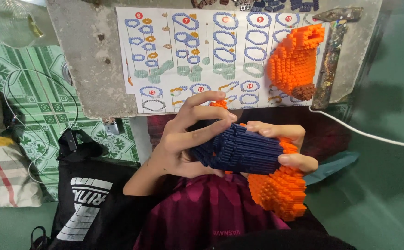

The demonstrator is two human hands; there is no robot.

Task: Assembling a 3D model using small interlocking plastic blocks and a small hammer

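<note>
Both hands grasp the navy-and-orange block model [252, 159] just below the instruction sheet [202, 55], left hand [188, 139] clasping its navy end, right hand [285, 146] gripping the orange end, long axis crosswise.

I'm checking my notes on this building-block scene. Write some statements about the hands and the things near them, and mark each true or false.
1. Both hands, left hand and right hand, hold the navy and orange block model. True.
2. A hammer lies on the grey board. True.
3. The instruction sheet lies in the person's lap. False: it lies flat on the grey board, above the hands.
4. The separate orange block piece is in the right hand's grip. False: it rests on the sheet, apart from both hands.
5. The black bag is beside the left arm. True.
</note>
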